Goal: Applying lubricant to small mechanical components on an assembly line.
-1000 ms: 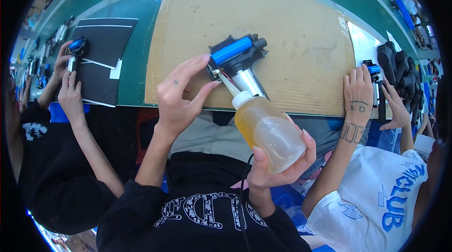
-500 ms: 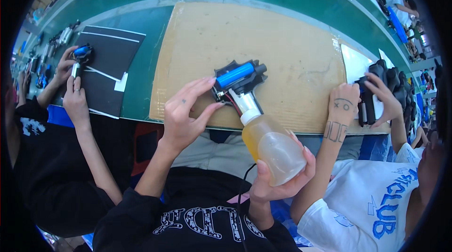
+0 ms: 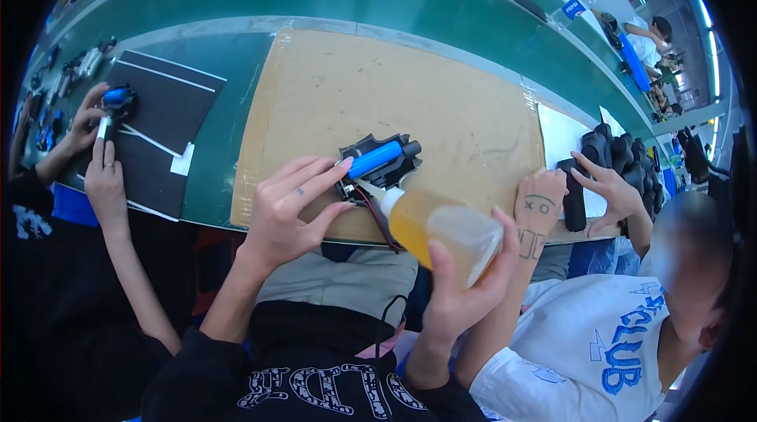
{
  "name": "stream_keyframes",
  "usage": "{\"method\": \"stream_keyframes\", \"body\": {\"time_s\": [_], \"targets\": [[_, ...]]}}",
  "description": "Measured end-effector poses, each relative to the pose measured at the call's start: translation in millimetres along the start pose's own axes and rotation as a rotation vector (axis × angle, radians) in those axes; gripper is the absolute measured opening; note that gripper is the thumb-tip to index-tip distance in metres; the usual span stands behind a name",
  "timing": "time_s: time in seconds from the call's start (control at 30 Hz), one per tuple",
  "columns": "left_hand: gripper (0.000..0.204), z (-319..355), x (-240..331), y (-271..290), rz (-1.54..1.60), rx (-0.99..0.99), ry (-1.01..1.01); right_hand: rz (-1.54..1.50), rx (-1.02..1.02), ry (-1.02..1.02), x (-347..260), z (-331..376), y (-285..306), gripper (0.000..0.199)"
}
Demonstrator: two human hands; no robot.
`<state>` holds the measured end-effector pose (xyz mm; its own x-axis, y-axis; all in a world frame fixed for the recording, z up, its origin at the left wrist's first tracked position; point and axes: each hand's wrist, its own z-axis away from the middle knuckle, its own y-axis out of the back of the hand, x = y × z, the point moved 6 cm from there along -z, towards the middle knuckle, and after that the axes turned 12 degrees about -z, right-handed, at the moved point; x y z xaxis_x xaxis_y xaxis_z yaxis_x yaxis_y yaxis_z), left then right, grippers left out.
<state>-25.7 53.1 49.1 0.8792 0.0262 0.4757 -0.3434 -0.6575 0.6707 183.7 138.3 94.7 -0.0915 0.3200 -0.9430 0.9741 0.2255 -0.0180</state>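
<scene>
My left hand [image 3: 282, 208] pinches the near left edge of a black plastic housing [image 3: 408, 173] between thumb and fingers. A blue cylinder [image 3: 374, 159], like a battery cell, lies along the housing, and red and black wires [image 3: 374, 213] hang from its near side. In my right hand [image 3: 465, 296] is a translucent squeeze bottle [image 3: 418, 215] with yellow liquid, tipped over toward the housing. Its thin nozzle [image 3: 369, 187] reaches the near part of the housing, beside my left fingertips; whether the tip touches cannot be made out.
A cardboard sheet [image 3: 331, 79] covers the green bench [image 3: 236, 36]. At left, a co-worker's hands [image 3: 106, 178] hold a similar blue-and-black part over a black mat [image 3: 162, 99]. At right, another person's hands [image 3: 540, 201] handle a black part [image 3: 573, 201] near several black pieces [image 3: 623, 158].
The bottle has tilted flatter and its nozzle has come in against the housing's near side. The silver part seen at the housing before is now out of sight. The whole view has shifted.
</scene>
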Motion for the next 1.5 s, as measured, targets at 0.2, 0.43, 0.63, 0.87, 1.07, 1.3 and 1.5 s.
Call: {"method": "stream_keyframes", "body": {"time_s": [0.2,0.43,0.63,0.87,1.07,1.3,1.5], "targets": [[0.060,-1.1,0.2,0.2,-0.013,0.012,0.006,0.097,-0.124,0.333,-0.2,46.2,-9.6,0.087],[0.060,0.3,1.7,-0.8,-0.017,-0.021,0.037,0.133,-0.151,0.459,4.9,63.3,-9.1,0.090],[0.061,1.8,2.3,-3.5,-0.046,0.003,-0.004,0.151,-0.123,0.465,6.7,59.4,-1.9,0.091],[0.059,0.0,2.6,-0.5,-0.064,-0.003,-0.013,0.004,0.075,0.353,27.0,38.3,-0.7,0.087],[0.056,1.8,44.8,9.6,-0.230,0.148,-0.085,-0.263,0.416,0.261,31.3,24.5,15.5,0.085],[0.046,-21.4,85.2,-41.2,-0.309,-0.328,-0.393,-0.285,0.451,0.312,20.4,33.0,31.3,0.089],[0.032,-37.6,92.1,-55.5,-0.473,-0.420,-0.664,-0.227,0.370,0.435,3.1,54.2,48.0,0.092]]}}
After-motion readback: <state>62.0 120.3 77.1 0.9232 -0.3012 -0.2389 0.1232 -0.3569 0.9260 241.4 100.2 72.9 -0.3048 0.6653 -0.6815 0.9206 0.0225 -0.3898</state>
